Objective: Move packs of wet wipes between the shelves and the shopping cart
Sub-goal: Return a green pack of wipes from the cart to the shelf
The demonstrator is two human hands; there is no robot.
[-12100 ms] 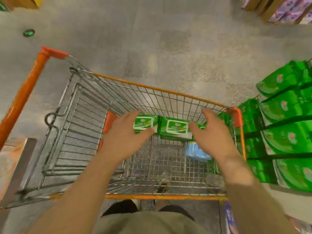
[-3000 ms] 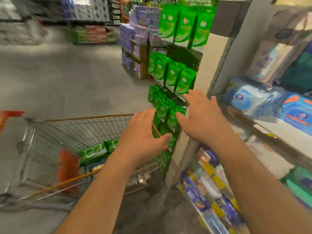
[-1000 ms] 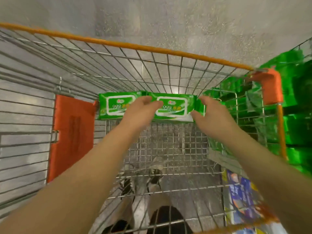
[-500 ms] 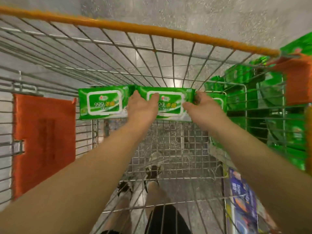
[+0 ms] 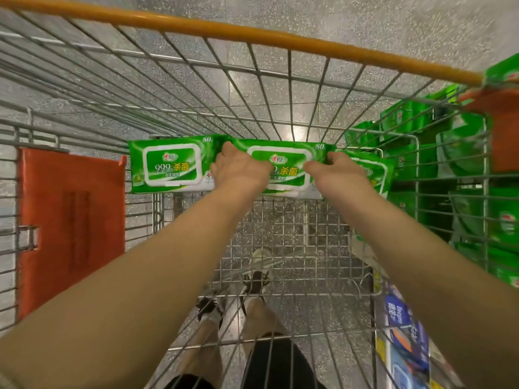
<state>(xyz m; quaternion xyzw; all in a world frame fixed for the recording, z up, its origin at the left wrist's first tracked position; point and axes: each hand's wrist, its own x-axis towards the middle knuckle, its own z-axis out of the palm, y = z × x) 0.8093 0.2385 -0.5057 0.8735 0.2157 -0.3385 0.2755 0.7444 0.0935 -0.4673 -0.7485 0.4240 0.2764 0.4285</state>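
Three green packs of wet wipes stand in a row against the far wall of the wire shopping cart [image 5: 280, 88]. Both my hands grip the middle green pack [image 5: 283, 167]: my left hand [image 5: 238, 171] holds its left end, my right hand [image 5: 334, 174] holds its right end. The left green pack [image 5: 168, 164] stands free beside it. The right green pack [image 5: 376, 175] is partly hidden behind my right hand.
An orange flap [image 5: 73, 223] hangs on the cart's left side, and an orange rim bar [image 5: 252, 35] runs along the far edge. Shelves of green bagged goods [image 5: 477, 214] stand just right of the cart. Blue packs [image 5: 407, 341] lie on a low shelf at bottom right.
My hands have pushed deeper into the cart and closed round both ends of the middle green pack. The view has moved in closer to the cart.
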